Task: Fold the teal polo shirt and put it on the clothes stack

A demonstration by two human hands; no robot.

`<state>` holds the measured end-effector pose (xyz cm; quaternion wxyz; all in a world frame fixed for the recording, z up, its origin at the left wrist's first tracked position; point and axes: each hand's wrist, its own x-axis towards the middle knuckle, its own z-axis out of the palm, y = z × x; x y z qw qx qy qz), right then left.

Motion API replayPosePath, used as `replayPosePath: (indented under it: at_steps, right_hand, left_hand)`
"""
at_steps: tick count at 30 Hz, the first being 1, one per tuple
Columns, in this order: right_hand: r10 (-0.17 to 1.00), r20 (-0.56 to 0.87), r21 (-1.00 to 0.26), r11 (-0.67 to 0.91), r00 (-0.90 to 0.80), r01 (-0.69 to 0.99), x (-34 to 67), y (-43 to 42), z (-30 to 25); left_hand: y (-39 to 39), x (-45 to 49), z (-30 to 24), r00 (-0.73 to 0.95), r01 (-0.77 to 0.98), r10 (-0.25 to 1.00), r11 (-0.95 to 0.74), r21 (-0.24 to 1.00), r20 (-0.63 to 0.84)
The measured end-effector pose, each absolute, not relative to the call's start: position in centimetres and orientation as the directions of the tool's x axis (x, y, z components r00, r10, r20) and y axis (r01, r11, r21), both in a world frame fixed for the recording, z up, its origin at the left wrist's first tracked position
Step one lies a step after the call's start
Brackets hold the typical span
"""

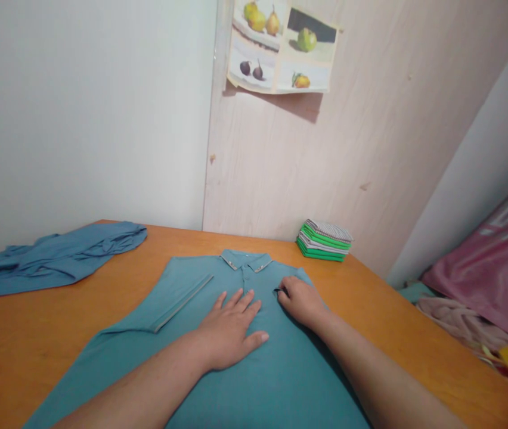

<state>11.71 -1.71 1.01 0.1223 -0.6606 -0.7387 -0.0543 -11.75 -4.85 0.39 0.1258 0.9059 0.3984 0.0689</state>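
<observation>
A teal polo shirt [236, 393] lies front side up on the table, its collar [245, 261] toward the wall. The sleeve [185, 302] on the left is folded inward over the chest, showing a pale stripe along its cuff. Flat on the shirt front, just below the button placket, rests my left hand [231, 333], open with fingers spread. My right hand [301, 300] is closed at the shirt's right side near the shoulder, fingers curled on the fabric. A small dark edge shows at its fingertips; the hand hides most of the sleeve there.
A crumpled blue garment [61, 256] lies at the left of the orange wooden table [164, 238]. A folded stack of green, white and striped cloths [324, 240] sits at the back right. Fruit pictures [281, 47] hang on the wall. Beyond the right edge is pink fabric [486, 274].
</observation>
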Motion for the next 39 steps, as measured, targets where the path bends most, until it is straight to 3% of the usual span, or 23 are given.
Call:
replayPosePath:
  at_steps: [3, 9, 14, 17, 20, 26, 32, 39]
  right_hand:
    - [0.962, 0.263, -0.2, 0.129, -0.074, 0.971, 12.7, -0.8, 0.5]
    - [0.942, 0.336, -0.706, 0.23, 0.03, 0.67, 14.0, -0.4, 0.8]
    - [0.977, 0.2, -0.863, 0.138, 0.078, 0.486, 15.2, -0.5, 2.2]
    - [0.928, 0.284, -0.784, 0.081, 0.24, 0.615, 16.9, 0.4, 2.7]
    - [0.918, 0.339, -0.608, 0.048, 0.205, 0.792, 18.1, 1.4, 2.7]
    - [0.978, 0.195, -0.418, 0.014, 0.075, 0.908, 17.2, 2.0, -0.1]
    - [0.997, -0.035, -0.12, -0.075, 0.071, 0.99, 16.7, 2.0, -1.4]
    - [0.996, -0.061, -0.097, -0.069, 0.063, 0.993, 14.5, 1.4, 0.3]
  left_hand:
    - [-4.9, -11.7, 0.5, 0.67, 0.709, 0.742, -0.648, 0.279, 0.018]
    - [-4.9, -11.7, 0.6, 0.672, 0.711, 0.741, -0.649, 0.273, 0.01]
    - [-4.9, -11.7, 0.6, 0.668, 0.714, 0.744, -0.644, 0.276, 0.009]
    - [-4.9, -11.7, 0.6, 0.673, 0.711, 0.74, -0.647, 0.275, 0.003]
    - [-4.9, -11.7, 0.7, 0.672, 0.712, 0.741, -0.648, 0.271, 0.005]
    - [-5.0, -11.7, 0.8, 0.67, 0.713, 0.742, -0.646, 0.272, 0.007]
    - [-5.0, -11.7, 0.8, 0.669, 0.714, 0.743, -0.648, 0.267, 0.013]
    - [-5.0, -11.7, 0.8, 0.67, 0.713, 0.742, -0.65, 0.263, 0.016]
